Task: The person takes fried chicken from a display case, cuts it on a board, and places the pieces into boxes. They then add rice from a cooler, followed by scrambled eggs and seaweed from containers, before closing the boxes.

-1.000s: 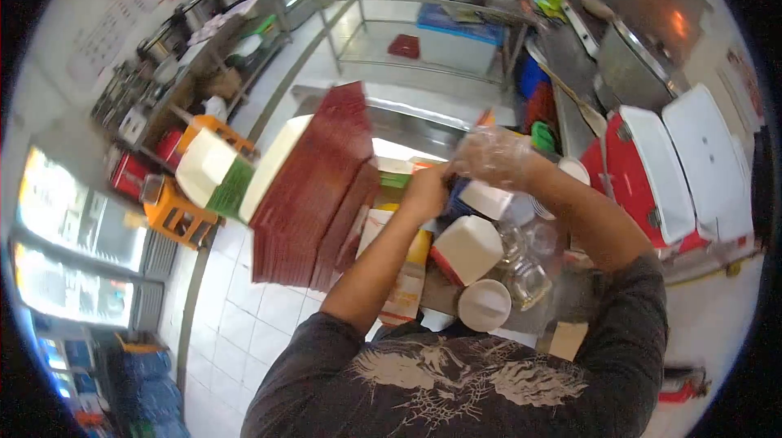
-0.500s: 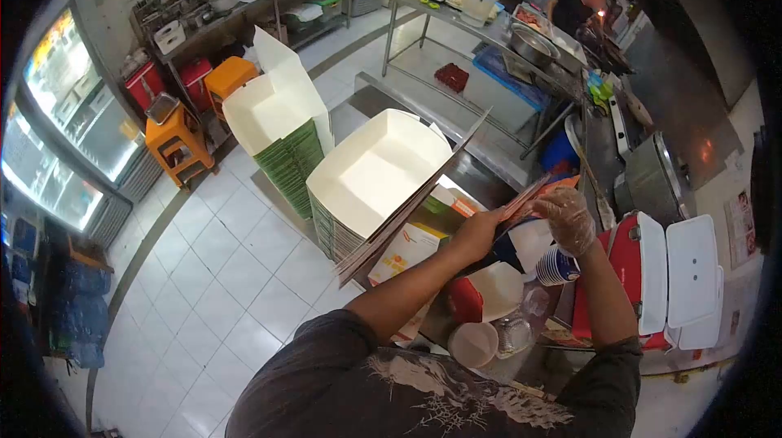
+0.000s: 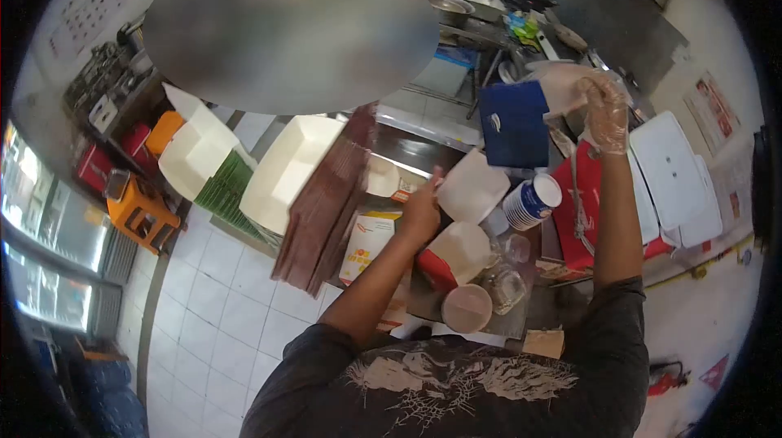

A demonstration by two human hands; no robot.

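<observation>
A round white lidded cup (image 3: pixel 467 308) sits nearest on the table (image 3: pixel 423 299). Beyond it, the bare left hand (image 3: pixel 422 210) has its fingers clamped on a stack of flat brown cardboard sheets (image 3: pixel 326 202). Farther off, the gloved right hand (image 3: pixel 590 100) pinches a folded blue paper box (image 3: pixel 513 124) held up above a stack of blue-and-white paper cups (image 3: pixel 531 202).

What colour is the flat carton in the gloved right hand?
Dark blue carton, held up by the right hand; head view.
</observation>
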